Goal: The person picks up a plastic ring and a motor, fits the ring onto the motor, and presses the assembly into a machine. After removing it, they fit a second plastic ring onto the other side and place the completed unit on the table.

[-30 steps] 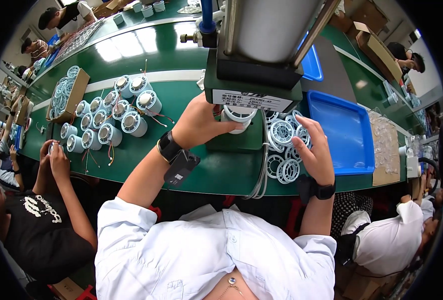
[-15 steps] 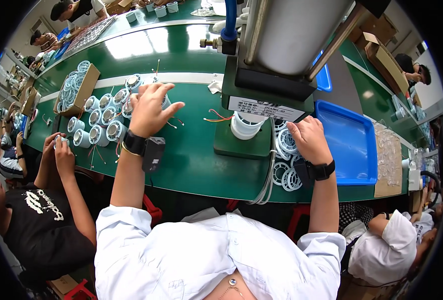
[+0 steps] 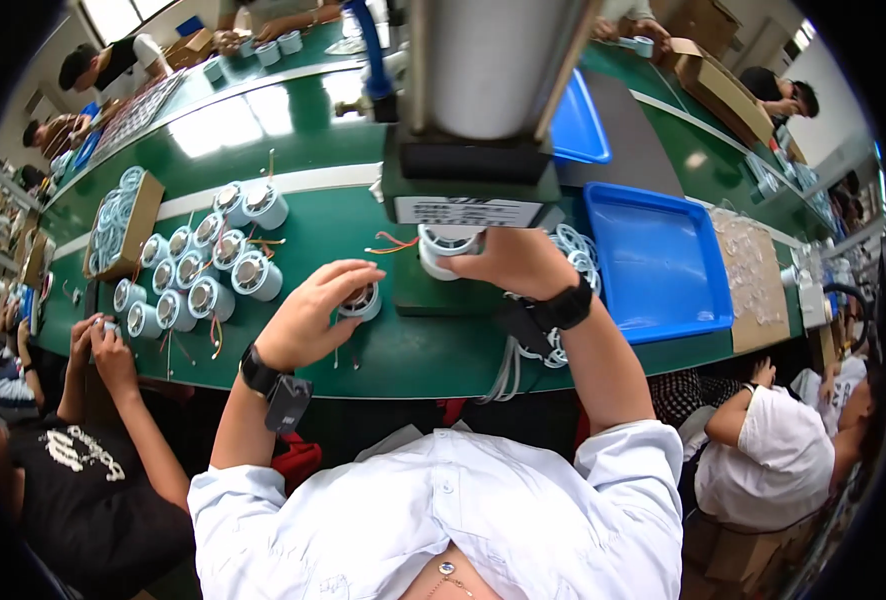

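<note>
My left hand (image 3: 311, 318) is curled round a light-blue cylindrical part (image 3: 367, 306) with a metal centre, just above the green table; thin wires hang below it. A second light-blue cylindrical part (image 3: 433, 258) stands upright on the green base (image 3: 438, 298) of a press (image 3: 473, 170), with red and orange wires trailing to its left. My right hand (image 3: 528, 262) closes on the right side of that one, thumb in front; its other fingers are partly hidden behind the part and under the press head. Light-blue slotted rings (image 3: 578, 250) lie beside my right wrist.
Several similar wired cylinders (image 3: 191, 270) stand at the left, near a cardboard box (image 3: 148, 225) of light-blue rings. A blue tray (image 3: 663, 265) lies at the right, beside cardboard (image 3: 753, 270) with clear pieces. A co-worker's hands (image 3: 103, 345) are at the left table edge.
My left hand has come nearer and right from the group of cylinders, now with one in it. My right hand has moved left from beside the rings onto the cylinder under the press.
</note>
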Demonstrator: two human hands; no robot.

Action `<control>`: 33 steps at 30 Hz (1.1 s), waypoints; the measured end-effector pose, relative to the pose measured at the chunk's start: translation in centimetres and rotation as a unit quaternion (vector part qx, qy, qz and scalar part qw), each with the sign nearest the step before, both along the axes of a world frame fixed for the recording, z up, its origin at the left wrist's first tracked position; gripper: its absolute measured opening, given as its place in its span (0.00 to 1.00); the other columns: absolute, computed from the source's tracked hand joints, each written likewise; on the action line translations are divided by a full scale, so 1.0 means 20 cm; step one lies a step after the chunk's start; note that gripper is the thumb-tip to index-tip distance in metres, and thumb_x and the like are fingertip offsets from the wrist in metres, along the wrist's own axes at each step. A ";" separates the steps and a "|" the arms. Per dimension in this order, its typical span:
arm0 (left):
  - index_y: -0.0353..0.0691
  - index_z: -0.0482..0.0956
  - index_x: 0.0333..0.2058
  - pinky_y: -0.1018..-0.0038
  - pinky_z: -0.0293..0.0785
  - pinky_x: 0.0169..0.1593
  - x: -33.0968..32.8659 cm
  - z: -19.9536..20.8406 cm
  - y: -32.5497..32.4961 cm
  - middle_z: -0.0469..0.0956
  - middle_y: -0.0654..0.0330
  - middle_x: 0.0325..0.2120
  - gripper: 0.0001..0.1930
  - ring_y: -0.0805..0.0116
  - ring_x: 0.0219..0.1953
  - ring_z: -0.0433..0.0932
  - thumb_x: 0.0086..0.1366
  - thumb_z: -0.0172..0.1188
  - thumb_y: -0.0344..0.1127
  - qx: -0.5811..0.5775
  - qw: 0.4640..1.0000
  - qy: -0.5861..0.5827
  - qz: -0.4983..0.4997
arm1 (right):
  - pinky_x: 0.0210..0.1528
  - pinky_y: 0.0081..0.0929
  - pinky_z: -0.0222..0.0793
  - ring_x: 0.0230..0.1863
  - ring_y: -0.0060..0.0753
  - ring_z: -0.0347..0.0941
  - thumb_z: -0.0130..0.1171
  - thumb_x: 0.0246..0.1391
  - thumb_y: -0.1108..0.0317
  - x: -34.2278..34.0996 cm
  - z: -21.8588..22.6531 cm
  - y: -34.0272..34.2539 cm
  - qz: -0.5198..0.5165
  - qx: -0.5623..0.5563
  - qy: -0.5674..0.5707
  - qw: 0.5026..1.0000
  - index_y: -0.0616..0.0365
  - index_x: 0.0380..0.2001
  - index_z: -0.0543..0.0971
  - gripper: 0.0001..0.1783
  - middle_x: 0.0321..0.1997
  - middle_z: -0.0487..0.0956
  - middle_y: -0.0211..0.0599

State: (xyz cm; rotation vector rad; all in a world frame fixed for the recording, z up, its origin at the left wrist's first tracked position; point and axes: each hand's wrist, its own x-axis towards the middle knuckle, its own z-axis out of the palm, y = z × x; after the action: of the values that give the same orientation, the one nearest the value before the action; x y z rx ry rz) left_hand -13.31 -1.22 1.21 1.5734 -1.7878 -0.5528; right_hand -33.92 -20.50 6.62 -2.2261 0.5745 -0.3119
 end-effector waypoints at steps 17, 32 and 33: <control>0.39 0.70 0.56 0.65 0.72 0.52 -0.20 -0.19 0.07 0.74 0.55 0.45 0.37 0.56 0.47 0.75 0.46 0.76 0.30 -0.025 0.977 0.053 0.207 | 0.55 0.30 0.69 0.49 0.35 0.75 0.67 0.50 0.64 -1.47 -0.39 -0.85 -0.406 -0.194 0.021 0.893 0.59 0.57 0.71 0.30 0.49 0.78 0.41; 0.40 0.71 0.57 0.71 0.71 0.52 -0.33 -0.16 0.12 0.75 0.59 0.50 0.39 0.65 0.48 0.75 0.44 0.78 0.31 0.057 0.983 0.086 0.151 | 0.50 0.36 0.71 0.47 0.47 0.72 0.59 0.50 0.82 -0.30 -0.11 -0.42 0.086 -0.291 -0.065 0.951 0.60 0.42 0.80 0.15 0.42 0.78 0.44; 0.40 0.71 0.57 0.71 0.71 0.52 -0.34 -0.17 0.12 0.75 0.59 0.50 0.39 0.65 0.48 0.75 0.44 0.78 0.31 0.061 0.981 0.089 0.163 | 0.48 0.35 0.71 0.45 0.46 0.73 0.58 0.50 0.82 -0.35 -0.04 -0.42 0.063 -0.330 -0.052 0.941 0.60 0.42 0.80 0.15 0.41 0.77 0.43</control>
State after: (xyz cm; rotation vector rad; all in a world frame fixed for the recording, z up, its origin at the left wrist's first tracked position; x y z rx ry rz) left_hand -20.06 1.21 -2.10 1.7946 -1.3507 -0.6296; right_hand -40.88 -28.84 5.77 -2.8504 0.2863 -0.6223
